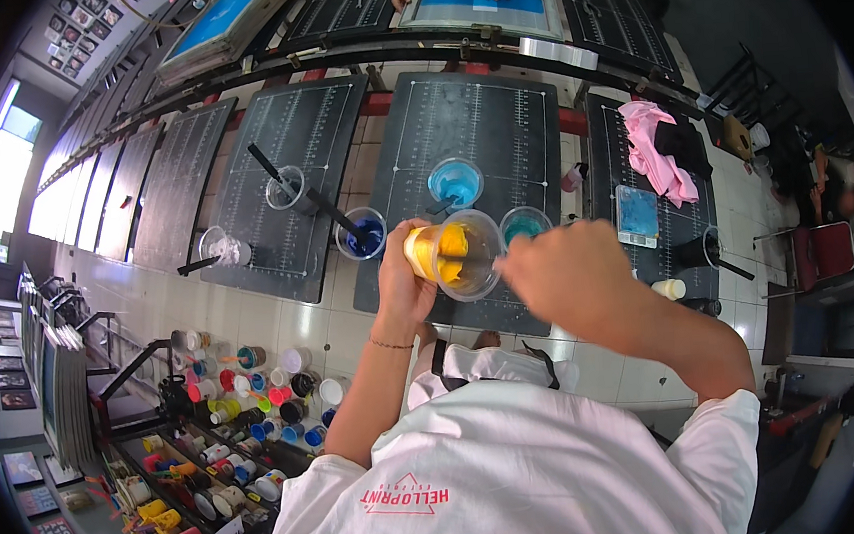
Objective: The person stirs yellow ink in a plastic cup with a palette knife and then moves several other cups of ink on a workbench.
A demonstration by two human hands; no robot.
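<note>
White short-sleeved T-shirt (553, 468), red triangular print (403, 498); thin dark bracelet (390, 345) on left wrist.

Pretty clearly a screen-printing workshop: blue framed screens (232, 13) up top, gridded black boards (475, 113) mid-frame, colourful tubs (295, 360) crowding lower left.

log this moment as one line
left grip: clear cup, yellow paste inside | right grip: at cup mouth, held item unclear | ahead: light-blue cup on black board

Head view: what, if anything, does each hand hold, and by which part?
The left hand holds a clear plastic cup by its outer side; for the right hand, it cannot be told.
</note>
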